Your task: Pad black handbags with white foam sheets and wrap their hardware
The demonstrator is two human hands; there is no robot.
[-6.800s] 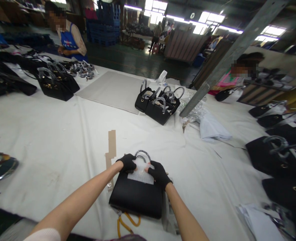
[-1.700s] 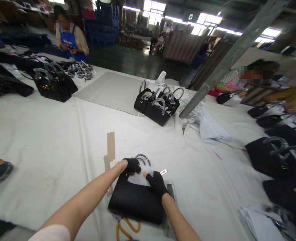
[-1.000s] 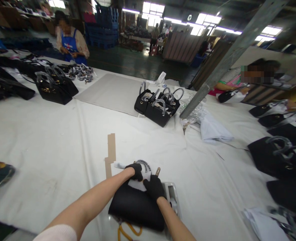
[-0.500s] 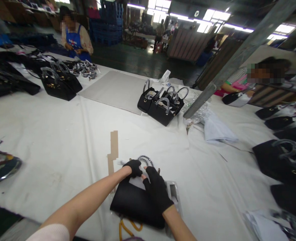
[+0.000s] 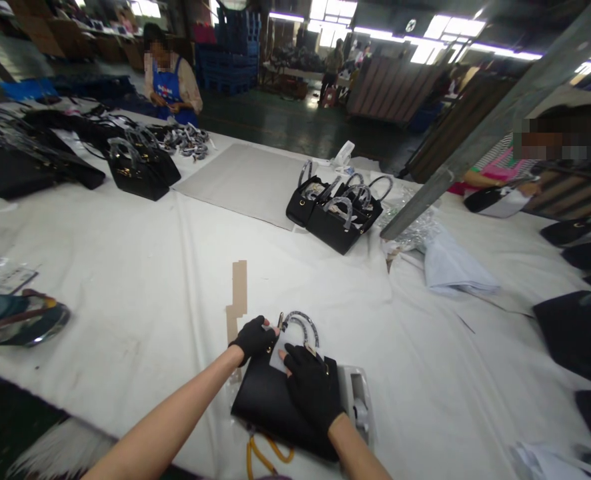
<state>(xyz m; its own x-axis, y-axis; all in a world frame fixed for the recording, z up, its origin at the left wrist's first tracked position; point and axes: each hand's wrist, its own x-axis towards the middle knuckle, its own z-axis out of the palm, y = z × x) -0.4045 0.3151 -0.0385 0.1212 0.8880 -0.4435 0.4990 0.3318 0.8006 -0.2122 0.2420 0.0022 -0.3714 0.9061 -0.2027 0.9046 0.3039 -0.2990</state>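
Note:
A black handbag (image 5: 263, 407) lies flat on the white table cover (image 5: 125, 280) close to me, its wrapped handle (image 5: 303, 321) pointing away. My left hand (image 5: 253, 339), in a black glove, is closed on the bag's top left corner by a small metal clasp. My right hand (image 5: 311, 390), also gloved, lies flat on the bag's front and presses a white foam sheet (image 5: 281, 345) against it.
A grey tape dispenser (image 5: 356, 403) sits right of the bag, yellow scissors (image 5: 263, 457) below it, a cardboard strip (image 5: 236, 297) beyond. Several black handbags (image 5: 338, 210) stand mid-table; more lie at the left (image 5: 138, 170) and right (image 5: 573, 330). A person in a blue apron (image 5: 171, 80) stands far left.
My right hand has slid down and flattened over the bag's front. The foam sheet is now mostly covered. The view shifted slightly to the left.

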